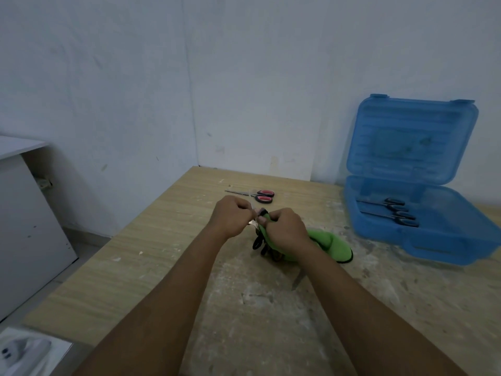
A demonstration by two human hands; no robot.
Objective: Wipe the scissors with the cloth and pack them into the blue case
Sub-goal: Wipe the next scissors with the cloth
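Green cloth (329, 244) wraps black-handled scissors (259, 241), both hands (260, 222) clamped together on them.

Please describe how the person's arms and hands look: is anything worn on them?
Both forearms are bare, with no sleeves in view. The left hand and the right hand wear no gloves. No watch, bracelet or ring is visible on either.

Two bare forearms, no sleeves, left hand (232, 216) & right hand (284, 229) ungloved, short nails
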